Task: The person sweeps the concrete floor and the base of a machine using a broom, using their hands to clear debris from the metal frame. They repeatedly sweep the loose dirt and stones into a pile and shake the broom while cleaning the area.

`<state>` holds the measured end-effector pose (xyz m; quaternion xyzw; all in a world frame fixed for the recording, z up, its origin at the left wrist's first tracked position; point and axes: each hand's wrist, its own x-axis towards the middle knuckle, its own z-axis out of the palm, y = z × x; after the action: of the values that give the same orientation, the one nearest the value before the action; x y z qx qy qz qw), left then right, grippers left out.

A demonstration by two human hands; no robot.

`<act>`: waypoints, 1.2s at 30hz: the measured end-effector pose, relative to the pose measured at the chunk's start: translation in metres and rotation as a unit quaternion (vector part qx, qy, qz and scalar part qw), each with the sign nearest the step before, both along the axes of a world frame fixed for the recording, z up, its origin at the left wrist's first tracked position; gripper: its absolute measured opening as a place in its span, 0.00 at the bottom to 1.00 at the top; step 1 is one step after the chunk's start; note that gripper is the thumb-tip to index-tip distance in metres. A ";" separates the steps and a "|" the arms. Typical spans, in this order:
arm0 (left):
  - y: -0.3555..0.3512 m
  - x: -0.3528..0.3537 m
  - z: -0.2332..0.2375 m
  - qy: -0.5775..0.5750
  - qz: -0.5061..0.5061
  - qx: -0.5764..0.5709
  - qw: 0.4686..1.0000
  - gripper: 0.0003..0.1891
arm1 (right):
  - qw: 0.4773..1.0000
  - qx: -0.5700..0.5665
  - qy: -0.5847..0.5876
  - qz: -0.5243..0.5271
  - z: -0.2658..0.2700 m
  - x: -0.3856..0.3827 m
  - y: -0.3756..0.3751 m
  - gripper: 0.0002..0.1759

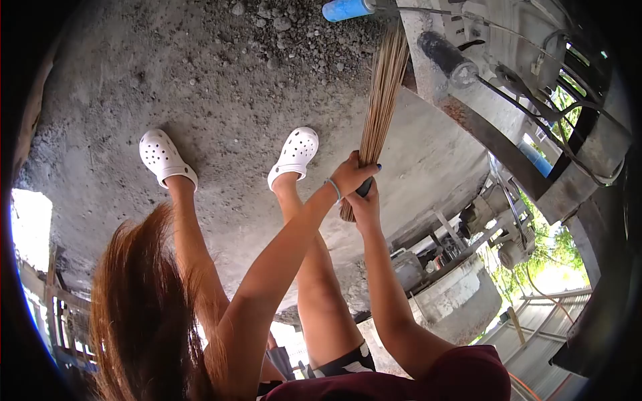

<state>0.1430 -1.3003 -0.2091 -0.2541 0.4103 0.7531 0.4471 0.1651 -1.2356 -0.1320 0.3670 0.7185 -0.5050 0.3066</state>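
Note:
Both of my hands hold a stick broom (382, 100) by its bound end. My left hand (352, 175), with a light blue band at the wrist, wraps round the sticks from the left. Close below and to the right, my right hand (364, 204) grips the same end, by a dark binding (364, 188). The broom slants up and to the right, and its bristle tips touch the ground among grit and small stones (301, 33). Part of my right hand's fingers is hidden behind the handle.
A metal machine frame (495, 137) with cables and a black cylinder (447, 59) stands at the right. A blue cylinder (348, 9) lies at the top. My white clogs (294, 155) are on the rough concrete floor (221, 160). Long hair hangs at lower left.

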 end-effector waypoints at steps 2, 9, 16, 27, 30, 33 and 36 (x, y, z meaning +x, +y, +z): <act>-0.018 -0.041 -0.008 0.035 -0.038 -0.028 0.998 0.32 | 0.999 -0.032 0.020 0.007 -0.019 -0.031 -0.006 0.19; -0.016 -0.105 -0.087 0.075 -0.090 -0.062 0.991 0.31 | 0.981 -0.104 0.041 -0.159 -0.119 -0.094 -0.008 0.15; -0.070 -0.046 -0.120 0.060 -0.113 -0.155 0.980 0.27 | 0.971 -0.152 -0.126 -0.137 -0.139 -0.055 -0.060 0.14; -0.060 0.050 0.007 -0.181 0.359 -0.194 0.895 0.21 | 0.958 -0.101 -0.240 0.118 -0.017 -0.031 -0.077 0.19; -0.060 0.031 0.095 -0.210 0.370 -0.110 0.898 0.27 | 0.962 -0.034 -0.207 0.172 0.028 -0.017 -0.049 0.20; -0.016 0.052 0.098 -0.153 0.359 -0.086 0.917 0.26 | 0.981 -0.020 -0.148 0.126 0.048 0.005 -0.013 0.20; -0.012 0.024 0.076 -0.084 0.166 -0.079 0.979 0.27 | 0.995 0.000 -0.101 -0.026 0.028 0.006 0.007 0.20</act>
<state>0.1673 -1.3126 -0.1328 -0.4157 0.3818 0.7577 0.3275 0.1714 -1.2285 -0.1041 0.4349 0.6742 -0.4731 0.3640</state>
